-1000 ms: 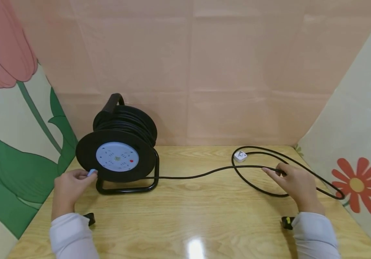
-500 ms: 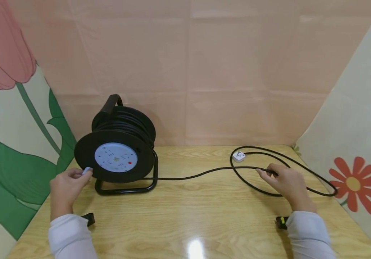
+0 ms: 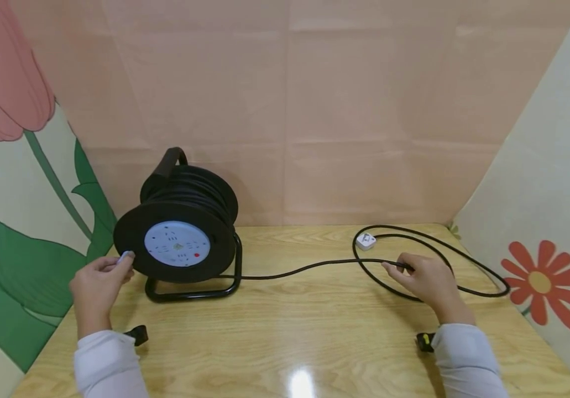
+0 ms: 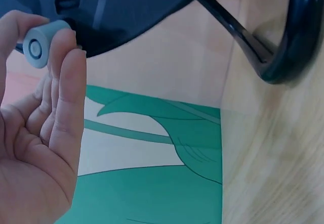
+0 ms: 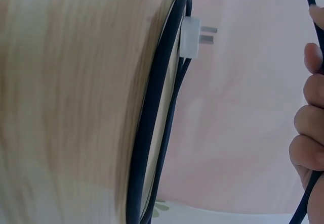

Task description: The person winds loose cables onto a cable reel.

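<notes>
A black cable reel (image 3: pixel 127 237) with a pale round socket face (image 3: pixel 165 251) stands on the left of the table. Thumb and fingers of my left hand (image 3: pixel 97 287) pinch the grey crank knob (image 4: pixel 45 42) at the lower left of its front disc. From the reel's underside a black cable (image 3: pixel 285 275) runs right across the table to my right hand (image 3: pixel 429 282), which grips it with curled fingers. Beyond that hand the cable lies in a loose loop, and its white plug (image 3: pixel 366 241) rests inside the loop, prongs up in the right wrist view (image 5: pixel 190 38).
The reel's tubular stand (image 3: pixel 195 297) sits on the wooden table (image 3: pixel 275 337). A peach backdrop (image 3: pixel 339 138) rises along the back edge, with flower-printed sheets on both sides. Dark straps with black pieces (image 3: pixel 138 335) show at both wrists.
The socket face has turned a little clockwise, and my left hand has moved up and left with the knob. My right hand has moved left with the cable, drawing the loop in.
</notes>
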The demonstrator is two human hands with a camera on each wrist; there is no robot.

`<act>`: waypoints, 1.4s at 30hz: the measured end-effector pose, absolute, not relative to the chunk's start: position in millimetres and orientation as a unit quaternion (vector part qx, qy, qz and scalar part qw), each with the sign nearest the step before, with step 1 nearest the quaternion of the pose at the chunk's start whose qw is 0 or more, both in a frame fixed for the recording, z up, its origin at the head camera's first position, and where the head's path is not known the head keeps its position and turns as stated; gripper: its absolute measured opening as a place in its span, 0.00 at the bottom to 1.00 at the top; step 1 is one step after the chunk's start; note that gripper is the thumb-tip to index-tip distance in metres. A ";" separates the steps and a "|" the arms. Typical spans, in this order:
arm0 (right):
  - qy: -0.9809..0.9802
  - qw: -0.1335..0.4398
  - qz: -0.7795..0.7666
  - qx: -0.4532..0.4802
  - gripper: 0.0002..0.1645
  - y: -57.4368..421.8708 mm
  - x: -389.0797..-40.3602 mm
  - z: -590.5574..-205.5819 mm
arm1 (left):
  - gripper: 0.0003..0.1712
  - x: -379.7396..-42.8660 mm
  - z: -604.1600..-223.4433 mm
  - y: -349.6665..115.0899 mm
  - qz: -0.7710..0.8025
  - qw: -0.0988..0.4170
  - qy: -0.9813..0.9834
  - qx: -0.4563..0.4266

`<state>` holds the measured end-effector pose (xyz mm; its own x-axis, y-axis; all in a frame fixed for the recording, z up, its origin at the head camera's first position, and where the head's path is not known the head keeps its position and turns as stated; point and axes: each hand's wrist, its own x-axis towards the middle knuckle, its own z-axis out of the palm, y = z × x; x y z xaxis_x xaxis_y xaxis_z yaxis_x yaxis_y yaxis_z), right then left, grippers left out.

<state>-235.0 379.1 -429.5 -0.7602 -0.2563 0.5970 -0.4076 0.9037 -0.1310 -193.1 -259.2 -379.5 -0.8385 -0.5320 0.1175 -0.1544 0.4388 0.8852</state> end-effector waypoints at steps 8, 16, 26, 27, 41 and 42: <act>-0.932 0.284 0.116 0.193 0.15 366.3 -237.0 -428.6 | 0.29 -193.4 -374.4 -254.3 -0.523 0.251 -0.784 0.221; -0.935 0.260 0.119 0.212 0.15 351.3 -238.3 -430.2 | 0.22 -195.4 -366.1 -241.6 -0.578 0.326 -0.714 0.223; -0.924 0.264 0.133 0.243 0.12 337.4 -240.7 -434.7 | 0.27 -195.5 -356.5 -231.5 -0.579 0.374 -0.693 0.210; -0.923 0.264 0.133 0.246 0.11 336.2 -240.5 -434.9 | 0.27 -195.2 -355.8 -231.0 -0.577 0.377 -0.694 0.208; -0.923 0.249 0.143 0.256 0.09 319.2 -240.6 -434.7 | 0.26 -195.3 -341.6 -213.7 -0.563 0.411 -0.693 0.184; -0.922 0.250 0.141 0.259 0.08 318.2 -240.7 -435.1 | 0.26 -195.5 -341.4 -212.7 -0.562 0.413 -0.693 0.182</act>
<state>-240.7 318.2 -435.1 -0.7405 -0.4083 0.5338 -0.5489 0.8257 -0.1299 -195.5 -212.7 -341.4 -0.5922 -0.7165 0.3687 0.2128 0.3022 0.9292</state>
